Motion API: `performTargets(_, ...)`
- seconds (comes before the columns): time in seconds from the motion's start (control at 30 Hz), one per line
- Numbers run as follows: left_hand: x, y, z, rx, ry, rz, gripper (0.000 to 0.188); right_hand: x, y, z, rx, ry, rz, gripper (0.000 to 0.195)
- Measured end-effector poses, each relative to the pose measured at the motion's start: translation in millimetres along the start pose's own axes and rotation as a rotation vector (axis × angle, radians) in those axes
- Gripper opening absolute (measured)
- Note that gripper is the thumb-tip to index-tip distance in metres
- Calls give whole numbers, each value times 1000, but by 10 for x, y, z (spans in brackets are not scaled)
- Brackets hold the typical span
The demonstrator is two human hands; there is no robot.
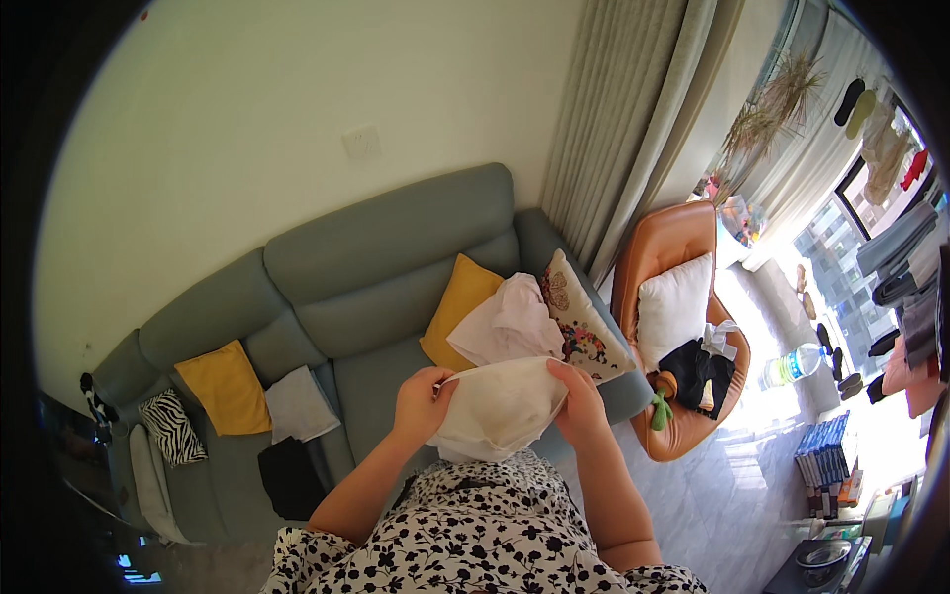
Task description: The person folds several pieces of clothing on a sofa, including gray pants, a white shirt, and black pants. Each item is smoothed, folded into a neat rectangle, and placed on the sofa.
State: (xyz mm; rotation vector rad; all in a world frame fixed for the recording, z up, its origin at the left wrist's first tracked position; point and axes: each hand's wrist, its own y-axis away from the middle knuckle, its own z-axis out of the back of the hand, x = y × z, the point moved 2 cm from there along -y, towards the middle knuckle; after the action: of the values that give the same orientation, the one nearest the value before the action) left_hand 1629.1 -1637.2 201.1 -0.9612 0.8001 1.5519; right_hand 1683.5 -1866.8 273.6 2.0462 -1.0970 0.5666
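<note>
A thin white cloth (497, 412) is stretched between my two hands in front of my body. My left hand (427, 405) pinches its upper left edge, and my right hand (579, 397) grips its upper right edge. Just beyond, a crumpled white garment (508, 319) lies on the grey-green sofa (393, 237), against a yellow cushion (460, 286) and a floral cushion (582, 327). Farther left on the sofa are a folded light grey cloth (300, 405) and a black folded cloth (291, 479).
Another yellow cushion (223, 390) and a zebra-striped cushion (172, 428) sit at left. At right, a brown leather chair (660, 230) holds a white cushion (675, 308) and dark clothing (694, 375). A large plastic bottle (794, 365) and stacked books (824, 453) are farther right.
</note>
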Motion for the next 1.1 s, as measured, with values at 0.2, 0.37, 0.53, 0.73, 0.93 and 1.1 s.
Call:
performTargets(0.2,155,157,119,214,1206,570,32,-47,-89,361,61,137,21,31)
performTargets(0.37,504,315,206,377,989,477,30,-75,-15,476,51,76,46,34)
performTargets(0.53,734,574,-175,577,331,367,29,-183,79,282,219,-174,43,38)
performTargets(0.73,944,569,-417,345,1244,710,41,-261,124,206,303,-352,21,37)
performTargets(0.93,571,332,-204,252,1728,493,47,-317,-89,525,258,-558,65,35)
performTargets(1.1,891,203,-141,332,1098,466,38,-383,-129,408,267,-582,-107,38)
